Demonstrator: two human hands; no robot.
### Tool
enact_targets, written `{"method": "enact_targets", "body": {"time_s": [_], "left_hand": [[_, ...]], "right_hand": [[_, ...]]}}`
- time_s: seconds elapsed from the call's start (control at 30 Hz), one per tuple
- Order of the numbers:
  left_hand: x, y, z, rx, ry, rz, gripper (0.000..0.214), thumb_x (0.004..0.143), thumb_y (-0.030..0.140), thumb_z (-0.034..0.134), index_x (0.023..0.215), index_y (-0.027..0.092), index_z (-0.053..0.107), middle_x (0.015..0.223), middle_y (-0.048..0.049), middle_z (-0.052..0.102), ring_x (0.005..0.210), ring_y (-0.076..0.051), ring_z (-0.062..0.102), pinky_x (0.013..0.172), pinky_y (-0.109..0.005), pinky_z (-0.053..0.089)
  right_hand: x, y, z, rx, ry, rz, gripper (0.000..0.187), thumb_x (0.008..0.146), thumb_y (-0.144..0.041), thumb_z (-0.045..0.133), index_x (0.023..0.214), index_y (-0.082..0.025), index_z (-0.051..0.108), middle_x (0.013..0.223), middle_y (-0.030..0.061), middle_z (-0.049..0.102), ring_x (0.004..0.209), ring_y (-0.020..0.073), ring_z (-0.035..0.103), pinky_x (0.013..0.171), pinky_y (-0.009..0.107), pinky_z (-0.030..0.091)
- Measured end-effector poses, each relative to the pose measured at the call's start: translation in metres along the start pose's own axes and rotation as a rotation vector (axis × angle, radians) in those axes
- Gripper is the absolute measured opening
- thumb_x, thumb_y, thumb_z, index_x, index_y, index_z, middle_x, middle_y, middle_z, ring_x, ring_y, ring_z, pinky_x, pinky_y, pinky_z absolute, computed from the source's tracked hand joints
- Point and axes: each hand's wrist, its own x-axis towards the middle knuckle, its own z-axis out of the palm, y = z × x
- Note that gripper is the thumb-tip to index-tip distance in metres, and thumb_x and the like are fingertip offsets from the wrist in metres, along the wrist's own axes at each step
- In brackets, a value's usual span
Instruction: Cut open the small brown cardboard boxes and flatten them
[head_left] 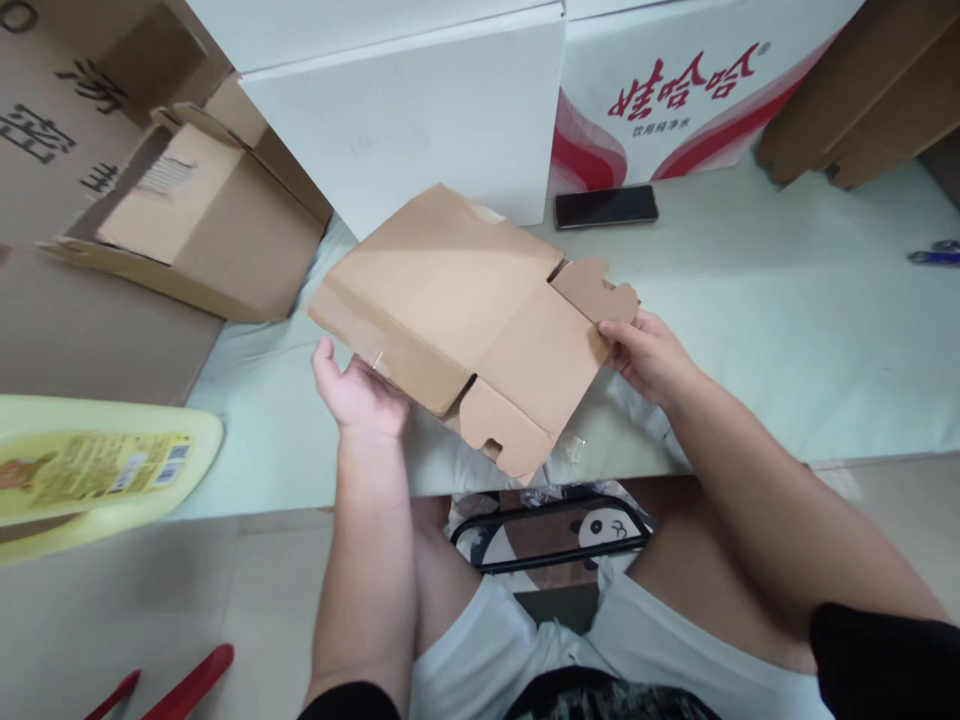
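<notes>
A flat, unfolded brown cardboard box blank (465,310) with tabbed flaps is held above the edge of a pale green surface (787,330). My left hand (358,392) grips its lower left edge, fingers curled under the card. At the blank's right side, my right hand (646,352) pinches the panel just below a small notched flap. Both forearms reach up from my lap.
An open brown carton (202,220) lies at the left on larger cardboard. A white box (420,110) and a red-and-white printed carton (690,90) stand behind. A dark phone (606,206) lies near them. A yellow bottle (90,470) is at the left, a pen (934,257) at far right.
</notes>
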Motion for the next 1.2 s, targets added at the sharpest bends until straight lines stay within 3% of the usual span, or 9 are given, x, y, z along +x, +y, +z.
{"method": "enact_targets", "body": {"time_s": [0.1, 0.23, 0.37, 0.6, 0.77, 0.87, 0.97, 1.07, 1.2], "left_hand": [[-0.001, -0.003, 0.000, 0.060, -0.051, 0.043, 0.056, 0.078, 0.068, 0.071, 0.107, 0.020, 0.073, 0.118, -0.0112, 0.075, 0.118, -0.029, 0.069, 0.095, -0.035, 0.062], [0.003, -0.010, -0.004, 0.193, -0.028, 0.068, 0.047, 0.062, 0.042, 0.094, 0.099, 0.020, 0.075, 0.104, -0.0073, 0.078, 0.104, -0.025, 0.073, 0.092, -0.033, 0.062], [0.006, -0.012, -0.006, 0.194, -0.031, 0.086, 0.035, 0.063, 0.026, 0.092, 0.094, 0.020, 0.076, 0.098, -0.0047, 0.079, 0.098, -0.023, 0.074, 0.090, -0.033, 0.062], [0.001, -0.018, 0.006, 0.112, -0.041, 0.103, 0.023, 0.071, 0.025, 0.087, 0.089, 0.022, 0.074, 0.099, -0.0027, 0.080, 0.095, -0.020, 0.076, 0.084, -0.029, 0.063], [-0.002, -0.016, 0.012, 0.102, -0.043, 0.025, 0.031, 0.068, 0.029, 0.088, 0.094, 0.022, 0.073, 0.092, -0.0017, 0.079, 0.080, -0.018, 0.075, 0.076, -0.027, 0.062], [-0.004, -0.011, 0.014, 0.062, -0.062, -0.070, 0.026, 0.072, 0.028, 0.084, 0.093, 0.021, 0.071, 0.093, -0.0015, 0.078, 0.078, -0.015, 0.074, 0.073, -0.025, 0.061], [-0.005, -0.005, 0.014, 0.023, -0.089, -0.072, 0.026, 0.067, 0.021, 0.083, 0.089, 0.022, 0.069, 0.094, -0.0009, 0.077, 0.084, -0.015, 0.075, 0.073, -0.023, 0.060], [-0.006, -0.001, 0.011, 0.003, -0.045, -0.063, 0.023, 0.064, 0.018, 0.083, 0.080, 0.021, 0.067, 0.083, 0.0010, 0.074, 0.076, -0.013, 0.074, 0.068, -0.020, 0.058], [-0.004, 0.003, 0.007, 0.007, -0.025, -0.062, 0.015, 0.070, 0.024, 0.081, 0.077, 0.019, 0.069, 0.083, -0.0009, 0.075, 0.073, -0.012, 0.072, 0.066, -0.020, 0.057]], "right_hand": [[0.001, 0.002, -0.002, -0.094, 0.038, -0.071, 0.037, 0.060, -0.042, 0.083, 0.080, -0.020, 0.060, 0.069, 0.0003, 0.064, 0.060, 0.0133, 0.059, 0.053, 0.026, 0.050], [0.001, 0.002, -0.002, -0.264, 0.067, -0.167, 0.035, 0.066, -0.046, 0.078, 0.074, -0.021, 0.054, 0.059, -0.0017, 0.056, 0.048, 0.0108, 0.049, 0.046, 0.026, 0.042], [0.000, -0.003, 0.001, -0.066, 0.106, -0.176, 0.046, 0.060, -0.051, 0.083, 0.084, -0.022, 0.055, 0.068, -0.0026, 0.059, 0.051, 0.0099, 0.049, 0.043, 0.024, 0.039], [-0.010, 0.005, 0.002, -0.134, -0.297, -0.014, 0.056, 0.058, -0.063, 0.090, 0.078, -0.019, 0.062, 0.070, 0.0036, 0.068, 0.060, 0.0147, 0.063, 0.056, 0.027, 0.052], [-0.033, -0.001, 0.014, -0.181, -0.290, 0.082, 0.058, 0.063, -0.069, 0.086, 0.077, -0.017, 0.064, 0.062, 0.0037, 0.065, 0.043, 0.0113, 0.055, 0.037, 0.023, 0.039], [-0.047, -0.016, 0.014, -0.176, -0.078, -0.029, 0.059, 0.062, -0.068, 0.087, 0.076, -0.017, 0.062, 0.058, 0.0020, 0.061, 0.040, 0.0110, 0.052, 0.035, 0.023, 0.042], [-0.059, -0.033, -0.006, -0.190, 0.309, -0.299, 0.054, 0.063, -0.060, 0.090, 0.081, -0.017, 0.062, 0.066, 0.0021, 0.063, 0.043, 0.0105, 0.054, 0.035, 0.024, 0.045], [-0.068, -0.046, -0.048, -0.241, 0.715, -0.581, 0.053, 0.059, -0.053, 0.091, 0.084, -0.020, 0.058, 0.073, 0.0017, 0.063, 0.046, 0.0104, 0.055, 0.039, 0.027, 0.050], [-0.074, -0.054, -0.111, -0.386, 1.014, -0.649, 0.058, 0.050, -0.051, 0.085, 0.080, -0.028, 0.042, 0.069, 0.0004, 0.059, 0.046, 0.0126, 0.053, 0.041, 0.035, 0.046]]}}
